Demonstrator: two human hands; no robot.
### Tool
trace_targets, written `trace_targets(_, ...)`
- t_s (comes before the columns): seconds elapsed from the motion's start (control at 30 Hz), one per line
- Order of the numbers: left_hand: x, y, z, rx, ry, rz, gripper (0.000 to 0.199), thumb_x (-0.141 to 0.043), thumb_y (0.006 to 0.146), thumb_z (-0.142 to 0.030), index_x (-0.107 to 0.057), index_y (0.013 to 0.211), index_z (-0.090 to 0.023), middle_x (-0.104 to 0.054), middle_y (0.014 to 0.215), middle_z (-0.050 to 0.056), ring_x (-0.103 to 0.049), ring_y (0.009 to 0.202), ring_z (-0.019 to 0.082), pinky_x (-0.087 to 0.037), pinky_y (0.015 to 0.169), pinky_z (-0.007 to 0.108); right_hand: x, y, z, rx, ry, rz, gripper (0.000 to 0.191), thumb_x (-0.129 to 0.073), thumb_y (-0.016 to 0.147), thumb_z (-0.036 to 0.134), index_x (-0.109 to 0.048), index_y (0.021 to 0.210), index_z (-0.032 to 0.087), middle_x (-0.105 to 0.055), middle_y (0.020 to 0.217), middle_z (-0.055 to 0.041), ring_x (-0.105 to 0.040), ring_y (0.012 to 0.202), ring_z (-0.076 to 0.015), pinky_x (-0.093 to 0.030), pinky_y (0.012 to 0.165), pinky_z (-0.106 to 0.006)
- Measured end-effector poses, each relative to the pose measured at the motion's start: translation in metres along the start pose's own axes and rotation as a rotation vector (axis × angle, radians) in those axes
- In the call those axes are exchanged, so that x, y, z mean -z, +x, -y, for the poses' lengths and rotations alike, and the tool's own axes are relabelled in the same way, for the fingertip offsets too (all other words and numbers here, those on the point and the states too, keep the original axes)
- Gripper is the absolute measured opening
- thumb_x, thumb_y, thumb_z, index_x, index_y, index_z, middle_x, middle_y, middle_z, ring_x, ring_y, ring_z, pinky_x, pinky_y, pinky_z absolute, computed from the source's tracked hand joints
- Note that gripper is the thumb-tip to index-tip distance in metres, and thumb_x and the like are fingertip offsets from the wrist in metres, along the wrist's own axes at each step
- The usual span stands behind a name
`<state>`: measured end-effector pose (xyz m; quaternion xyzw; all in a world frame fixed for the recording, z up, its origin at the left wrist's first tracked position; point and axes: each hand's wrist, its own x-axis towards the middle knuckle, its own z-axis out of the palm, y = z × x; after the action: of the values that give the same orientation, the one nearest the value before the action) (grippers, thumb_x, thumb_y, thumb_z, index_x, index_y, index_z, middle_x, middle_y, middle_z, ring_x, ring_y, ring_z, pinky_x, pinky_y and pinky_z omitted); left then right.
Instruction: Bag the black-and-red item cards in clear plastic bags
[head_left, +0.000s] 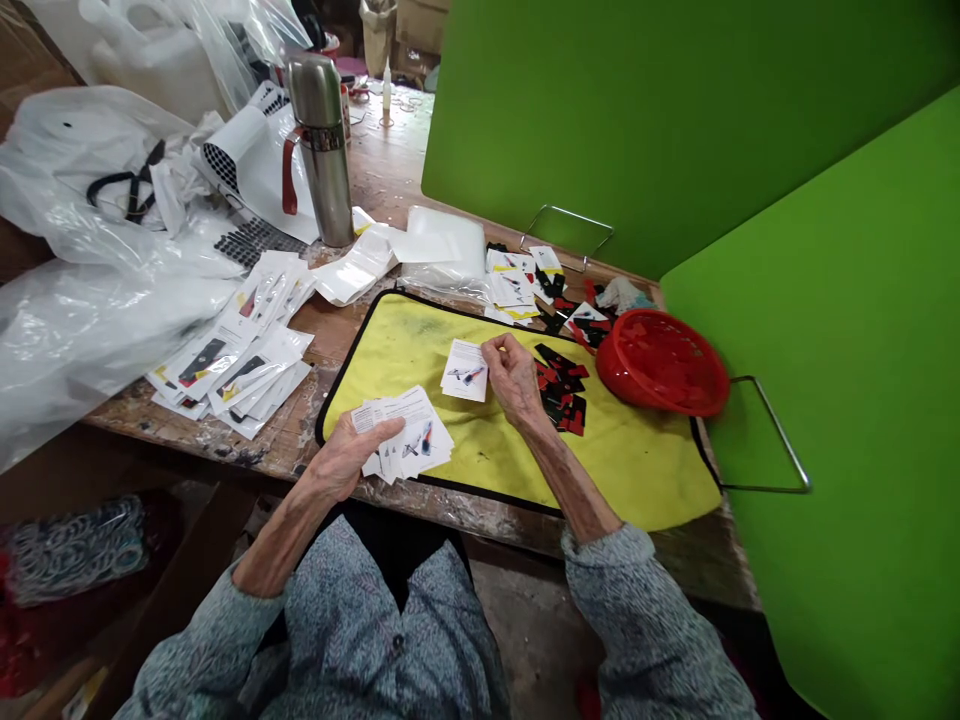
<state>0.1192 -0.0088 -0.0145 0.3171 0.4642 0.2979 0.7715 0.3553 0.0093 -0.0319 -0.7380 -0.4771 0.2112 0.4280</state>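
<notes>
My left hand [346,452] grips a fanned stack of printed cards [420,430], thumb on top, at the front edge of the yellow mat [622,455]. Over the mat, my right hand [513,375] pinches a single printed card [465,371] by its upper right corner, a little apart from the stack. Both show a small picture and fine text. Just right of that hand lies a heap of black and red flat pieces [564,408], partly hidden behind the wrist. A red plastic bowl [664,362] stands tilted farther right on the mat.
Packed cards in clear sleeves [232,355] pile up at the left. Behind are a steel thermos [324,160], a white plastic-wrapped pack [444,245] and more cards [514,285]. Green panels [555,120] with wire stands [780,440] border the back and right.
</notes>
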Motion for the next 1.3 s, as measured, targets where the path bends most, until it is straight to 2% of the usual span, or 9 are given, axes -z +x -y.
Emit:
trace_targets(0.23,-0.013,0.003,0.005,-0.021,0.099,0.07,0.047,-0.086,0.057,-0.038,-0.073,0.092,-0.011,-0.076,0.089,0.008,-0.068,0.069,0.017,-0.053,0.061,0.023,-0.021,0.004,0.014,0.17,-0.045,-0.044,0.018,-0.047,0.083,0.033,-0.048,0.07,0.021,-0.05,0.068,-0.0005,-0.046,0.065,-0.0157,-0.036,0.063,-0.027)
trace_targets(0.4,-0.014,0.007,0.012,0.011,0.105,0.031,0.042,-0.085,0.055,-0.035,-0.073,0.087,-0.011,-0.076,0.083,0.007,-0.067,0.064,0.016,-0.052,0.058,0.023,-0.013,0.01,0.008,0.09,-0.044,0.009,0.021,-0.046,0.085,0.037,-0.051,0.073,0.02,-0.043,0.057,0.004,-0.038,0.053,-0.013,-0.03,0.056,-0.026)
trace_targets(0.53,-0.012,0.004,0.01,0.027,0.077,0.017,0.047,-0.086,0.053,-0.037,-0.072,0.089,-0.01,-0.076,0.085,0.009,-0.068,0.065,0.017,-0.054,0.06,0.024,0.0,0.017,0.002,0.123,-0.125,-0.019,0.022,-0.044,0.087,0.034,-0.054,0.074,0.019,-0.05,0.063,0.0008,-0.045,0.058,-0.015,-0.033,0.059,-0.027)
trace_targets(0.67,-0.006,0.0,0.01,0.004,0.044,-0.009,0.051,-0.087,0.055,-0.041,-0.072,0.093,-0.011,-0.076,0.088,0.01,-0.07,0.068,0.019,-0.056,0.061,0.026,0.011,0.019,-0.004,0.159,-0.437,-0.023,0.02,-0.045,0.089,0.026,-0.063,0.086,0.017,-0.061,0.079,-0.0083,-0.053,0.074,-0.0225,-0.039,0.069,-0.033)
trace_targets(0.73,-0.003,-0.002,0.011,-0.012,0.046,-0.008,0.052,-0.086,0.057,-0.042,-0.072,0.096,-0.01,-0.076,0.09,0.01,-0.071,0.07,0.02,-0.056,0.062,0.026,0.009,0.018,-0.004,0.282,-0.584,0.038,0.021,-0.049,0.089,0.021,-0.065,0.101,0.016,-0.064,0.099,-0.014,-0.054,0.091,-0.0278,-0.04,0.08,-0.039)
trace_targets(0.87,0.003,-0.003,0.012,-0.018,0.051,-0.001,0.055,-0.085,0.059,-0.043,-0.072,0.1,-0.01,-0.076,0.097,0.012,-0.072,0.075,0.021,-0.057,0.065,0.025,-0.01,0.02,0.01,0.511,-0.593,0.412,0.032,-0.057,0.088,0.021,-0.059,0.12,0.019,-0.059,0.122,-0.0127,-0.049,0.112,-0.0293,-0.039,0.092,-0.043)
trace_targets(1.07,0.005,-0.001,0.014,-0.017,0.068,-0.011,0.053,-0.086,0.059,-0.044,-0.072,0.098,-0.011,-0.076,0.093,0.01,-0.071,0.071,0.019,-0.056,0.062,0.024,-0.025,0.038,0.026,0.376,-0.593,0.505,0.007,-0.058,0.084,0.014,-0.063,0.088,0.016,-0.062,0.095,-0.0094,-0.053,0.093,-0.0253,-0.039,0.086,-0.04)
trace_targets(1.17,0.004,-0.001,0.013,-0.026,0.05,-0.034,0.051,-0.086,0.059,-0.043,-0.072,0.097,-0.012,-0.076,0.094,0.01,-0.071,0.072,0.019,-0.057,0.063,0.025,-0.022,0.043,0.026,0.341,-0.557,0.491,0.016,-0.046,0.087,0.011,-0.059,0.082,0.017,-0.062,0.082,-0.0046,-0.054,0.079,-0.0193,-0.04,0.078,-0.034)
trace_targets(1.3,0.001,0.0,0.012,-0.038,-0.018,-0.082,0.054,-0.087,0.057,-0.043,-0.072,0.098,-0.01,-0.076,0.094,0.012,-0.072,0.073,0.021,-0.057,0.064,0.026,-0.013,0.033,0.034,0.303,-0.557,0.363,0.01,-0.048,0.088,0.014,-0.058,0.086,0.016,-0.061,0.092,-0.0093,-0.053,0.088,-0.0231,-0.04,0.079,-0.037)
